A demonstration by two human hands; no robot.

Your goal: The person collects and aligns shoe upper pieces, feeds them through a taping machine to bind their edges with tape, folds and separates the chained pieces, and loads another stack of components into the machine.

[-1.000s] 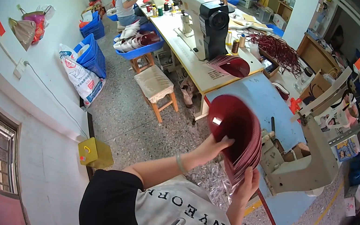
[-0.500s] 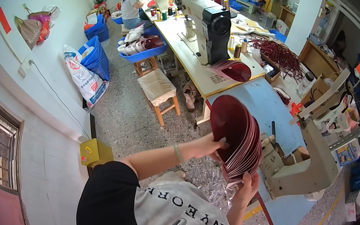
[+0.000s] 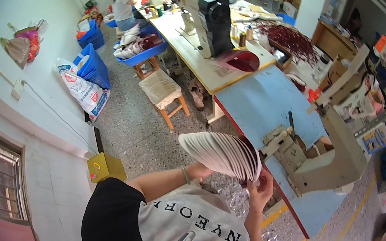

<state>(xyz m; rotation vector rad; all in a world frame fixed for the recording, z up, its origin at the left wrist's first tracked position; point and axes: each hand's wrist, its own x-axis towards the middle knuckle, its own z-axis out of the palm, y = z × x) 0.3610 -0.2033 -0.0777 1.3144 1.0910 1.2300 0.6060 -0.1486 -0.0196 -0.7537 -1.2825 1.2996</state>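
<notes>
Speckled floor (image 3: 125,104) spreads across the head view, and at the right stands a blue table (image 3: 252,94) with a beige machine (image 3: 334,168). Beside the table's near edge, before the person's body, is a fanned stack of thin pieces (image 3: 218,152), pale sides showing. The right hand (image 3: 261,188) grips its lower right end. The left hand (image 3: 199,171) is below its left part, fingers partly hidden; whether it grips, I cannot tell.
</notes>
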